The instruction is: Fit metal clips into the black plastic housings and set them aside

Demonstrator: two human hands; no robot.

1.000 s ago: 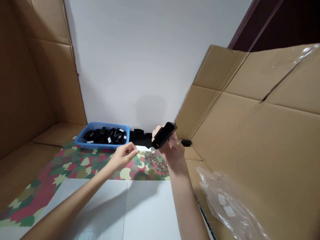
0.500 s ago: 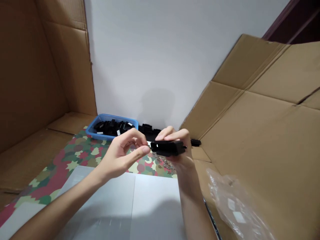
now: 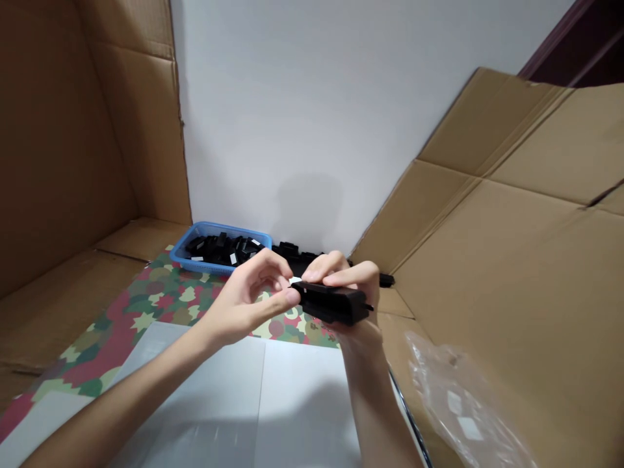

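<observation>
A pale wall (image 3: pixel 312 117) rises behind the bench, closed in by a left cardboard panel (image 3: pixel 43 130) and a right cardboard panel (image 3: pixel 511 260). A camouflage-patterned cloth (image 3: pixel 141 322) covers the bench, and white sheets (image 3: pixel 302 403) lie over it toward the near edge. Near the far edge, left of centre, stands a blue plastic basket (image 3: pixel 209 267) heaped with small black pieces (image 3: pixel 219 248), some bearing white labels; more black parts (image 3: pixel 288 249) lie along the foot of the wall, right of the basket. A clear plastic bag (image 3: pixel 453 390) rests off the right edge, against the cardboard. The hollow black plastic housing (image 3: pixel 336 304) is held up above the middle of the bench, tilted slightly, its opening toward the viewer. The right hand (image 3: pixel 365 279) grips it, fingers over the top and palm behind and below. The left hand (image 3: pixel 246 302) is half curled, thumb and fingers drawn together at the housing's left end; whether they pinch a small part there cannot be told. The likeliest trouble seems a slip: the right fingertips bear on a smooth top face, so a hard push from the left could swing the housing out of line, and anything small between the left fingertips could drop onto the cloth and be lost in its busy pattern.
</observation>
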